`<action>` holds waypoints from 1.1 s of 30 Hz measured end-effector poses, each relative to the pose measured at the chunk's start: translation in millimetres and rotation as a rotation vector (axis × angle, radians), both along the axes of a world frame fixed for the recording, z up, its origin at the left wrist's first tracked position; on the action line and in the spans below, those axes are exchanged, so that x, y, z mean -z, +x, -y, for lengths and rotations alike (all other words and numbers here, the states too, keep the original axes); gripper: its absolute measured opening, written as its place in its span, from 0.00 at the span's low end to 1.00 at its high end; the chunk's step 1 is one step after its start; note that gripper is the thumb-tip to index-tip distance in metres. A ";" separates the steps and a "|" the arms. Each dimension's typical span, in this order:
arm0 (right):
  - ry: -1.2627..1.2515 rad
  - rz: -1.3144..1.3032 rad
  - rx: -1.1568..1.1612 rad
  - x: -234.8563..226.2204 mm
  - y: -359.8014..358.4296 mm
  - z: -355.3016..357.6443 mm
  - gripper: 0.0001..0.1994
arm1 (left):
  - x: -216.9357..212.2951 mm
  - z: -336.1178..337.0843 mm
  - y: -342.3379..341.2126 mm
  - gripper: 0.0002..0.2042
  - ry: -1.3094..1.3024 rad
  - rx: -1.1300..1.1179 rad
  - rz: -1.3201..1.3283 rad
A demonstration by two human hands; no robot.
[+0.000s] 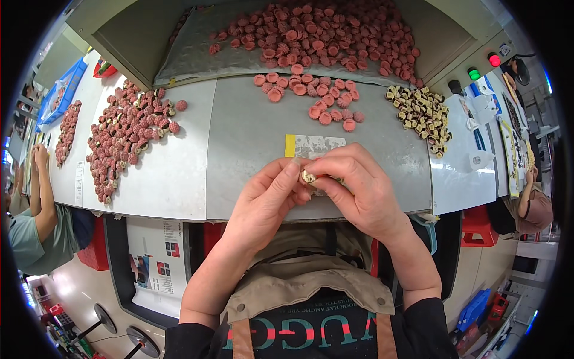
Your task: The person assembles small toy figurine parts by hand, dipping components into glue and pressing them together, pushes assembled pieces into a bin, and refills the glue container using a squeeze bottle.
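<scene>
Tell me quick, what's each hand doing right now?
Left hand: closed, fingertips pinching a small round cream-coloured part.
Right hand: closed around the same part from the other side.

This is a factory assembly line. Heaps of small pink ribbed parts [311, 30] lie on a long metal workbench [251, 137], beside indicator lamps [484, 66]. Other workers [30, 221] sit alongside.

Open grey mat [251, 143] betw. hands & pink caps [326, 99]; cream parts [421, 113] right, mixed heap [128, 134] left.
</scene>
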State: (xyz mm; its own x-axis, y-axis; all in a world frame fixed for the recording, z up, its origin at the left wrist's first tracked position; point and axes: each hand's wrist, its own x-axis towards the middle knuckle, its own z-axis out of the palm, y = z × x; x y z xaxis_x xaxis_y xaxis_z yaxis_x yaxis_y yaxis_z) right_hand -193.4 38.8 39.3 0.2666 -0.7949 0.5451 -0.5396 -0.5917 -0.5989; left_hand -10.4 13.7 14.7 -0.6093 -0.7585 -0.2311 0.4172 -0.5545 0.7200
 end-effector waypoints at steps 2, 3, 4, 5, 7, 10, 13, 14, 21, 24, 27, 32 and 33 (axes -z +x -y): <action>0.052 0.059 0.027 5.2 2.9 -3.4 0.10 | -3.0 -0.2 -3.6 0.18 -0.012 -0.050 0.039; 0.104 0.118 0.055 7.0 5.0 -5.7 0.10 | -2.7 -0.7 -4.9 0.18 -0.012 -0.051 0.039; 0.105 0.118 0.055 7.4 7.0 -7.8 0.10 | -2.1 -2.0 -6.1 0.17 -0.035 -0.074 0.053; 0.135 0.151 0.077 7.7 9.1 -9.8 0.10 | -1.5 -3.1 -6.5 0.17 -0.058 -0.098 0.067; 0.164 0.184 0.103 9.6 11.1 -11.4 0.10 | -3.6 -4.3 -6.3 0.17 -0.061 -0.100 0.062; 0.149 0.220 0.141 14.3 11.8 -11.8 0.10 | -4.5 -11.2 -9.4 0.17 -0.135 -0.125 0.107; 0.146 0.235 0.132 14.2 11.2 -10.5 0.10 | 0.7 -11.6 -7.3 0.17 -0.202 -0.132 0.151; 0.152 0.227 0.097 13.4 8.8 -9.5 0.10 | 2.8 -10.7 -6.0 0.18 -0.198 -0.113 0.143; 0.254 0.335 0.105 17.3 13.6 -13.7 0.10 | 4.0 -18.5 -13.6 0.15 -0.379 -0.248 0.206; 0.163 0.345 0.157 28.2 18.1 -17.0 0.10 | 4.7 -17.7 -15.0 0.14 -0.384 -0.255 0.185; 0.071 0.193 0.172 26.1 12.1 -18.3 0.13 | 2.1 -11.7 -11.1 0.13 -0.381 -0.221 0.214; -0.001 0.155 0.115 19.5 6.4 -19.2 0.18 | -7.9 -13.6 -8.5 0.23 -0.253 -0.018 0.189; -0.027 0.132 0.029 23.1 3.3 -19.8 0.20 | -10.8 -13.2 -8.8 0.29 -0.205 0.022 0.191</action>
State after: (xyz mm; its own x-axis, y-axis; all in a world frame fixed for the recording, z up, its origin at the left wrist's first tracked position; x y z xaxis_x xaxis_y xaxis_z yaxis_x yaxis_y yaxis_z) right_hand -190.2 58.6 16.1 0.1682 -0.7857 0.5953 -0.4748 -0.5938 -0.6496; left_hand -19.2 26.9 25.5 -0.5861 -0.7885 -0.1867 0.2523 -0.3966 0.8826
